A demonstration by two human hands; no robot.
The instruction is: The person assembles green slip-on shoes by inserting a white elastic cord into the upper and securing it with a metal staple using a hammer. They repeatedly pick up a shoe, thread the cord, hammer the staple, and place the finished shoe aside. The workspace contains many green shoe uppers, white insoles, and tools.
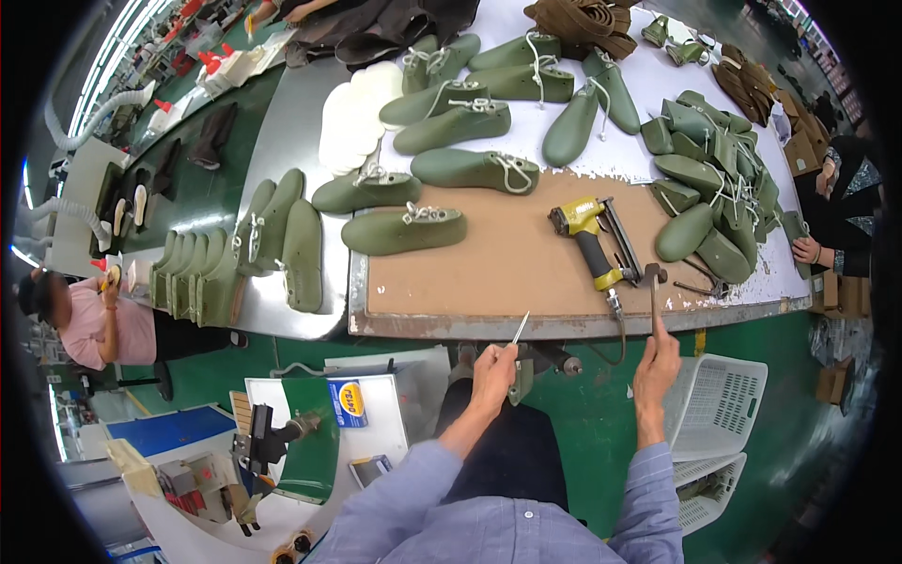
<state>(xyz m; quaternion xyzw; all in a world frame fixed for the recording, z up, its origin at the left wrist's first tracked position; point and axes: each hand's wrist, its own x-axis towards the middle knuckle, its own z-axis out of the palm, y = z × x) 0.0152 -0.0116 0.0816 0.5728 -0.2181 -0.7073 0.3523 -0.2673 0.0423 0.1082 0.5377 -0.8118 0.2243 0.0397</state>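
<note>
My left hand (495,378) is closed round a thin, pale metal rod-like tool (521,327), its tip pointing up past the table's front edge. My right hand (657,368) grips the wooden handle of a hammer (655,275), whose dark head rests over the front right of the table. Beside my left hand, below the edge, part of a green piece (522,380) shows; its full shape is hidden. A yellow and black air stapler (594,242) lies on the brown board (460,282). Nearest on the board's left is a green shoe last (404,233) with a white cord.
More green shoe lasts (303,254) stand at the left, and a heap of lasts (709,188) fills the right. White insole-shaped sheets (355,113) lie behind. A white crate (719,399) is below right. One person (89,320) stands far left; another person's hand (805,250) is at right.
</note>
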